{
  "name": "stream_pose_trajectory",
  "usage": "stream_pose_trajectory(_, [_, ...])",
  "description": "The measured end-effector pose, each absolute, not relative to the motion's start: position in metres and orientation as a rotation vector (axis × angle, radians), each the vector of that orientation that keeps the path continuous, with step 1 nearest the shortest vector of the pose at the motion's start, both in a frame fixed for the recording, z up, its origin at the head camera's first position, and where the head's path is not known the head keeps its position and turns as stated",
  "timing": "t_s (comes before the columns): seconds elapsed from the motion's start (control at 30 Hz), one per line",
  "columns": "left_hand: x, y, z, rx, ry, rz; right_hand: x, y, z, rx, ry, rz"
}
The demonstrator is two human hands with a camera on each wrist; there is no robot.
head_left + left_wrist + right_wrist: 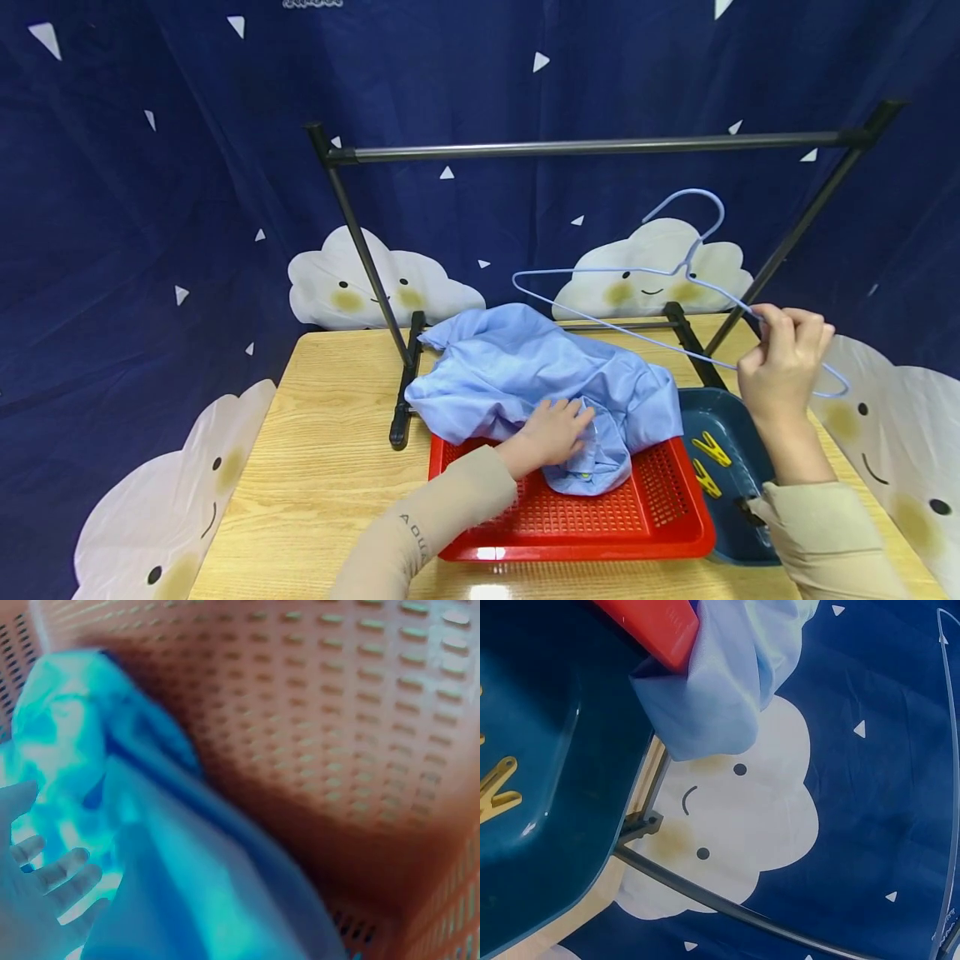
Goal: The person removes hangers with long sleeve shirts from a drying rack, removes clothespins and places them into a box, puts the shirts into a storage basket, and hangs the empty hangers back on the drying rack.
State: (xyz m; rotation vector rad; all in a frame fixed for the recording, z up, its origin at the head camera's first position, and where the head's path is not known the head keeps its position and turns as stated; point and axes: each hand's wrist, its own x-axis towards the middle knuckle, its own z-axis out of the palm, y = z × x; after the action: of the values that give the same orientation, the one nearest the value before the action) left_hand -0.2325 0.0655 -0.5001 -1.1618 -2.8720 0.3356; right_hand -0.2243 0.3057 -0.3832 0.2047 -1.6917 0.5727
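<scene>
A crumpled light-blue shirt [525,358] lies over the back and middle of a red basket [577,550]. My left hand [551,433] rests on the shirt near its collar, fingers loosely spread. The left wrist view shows those fingers [71,889] extended over the bright blue cloth [187,862], with nothing gripped. Raised at the right, my right hand [783,362] grips a thin blue wire hanger [592,270] by its right shoulder. The hanger is tilted, its hook up near the rack's bar. Only part of its wire [953,712] shows in the right wrist view.
Behind the basket stands a black rack with a horizontal metal bar [600,149]. A dark teal tray [750,450] sits right of the basket, with yellow clothespins [711,450] in it. A dark blue curtain [480,75] hangs behind the wooden table [322,467].
</scene>
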Motion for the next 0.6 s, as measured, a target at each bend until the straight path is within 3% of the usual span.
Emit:
stream_pose_trajectory(0.33, [-0.247, 0.031, -0.454, -1.109, -2.655, -0.071, -0.225, 0.307, -0.377, 0.173, -1.695, 0.562])
stream_pose_trajectory(0.6, [-0.268, -0.012, -0.433, -0.909, -2.366, -0.368, -0.226, 0.306, -0.367, 0.162, -1.688, 0.567])
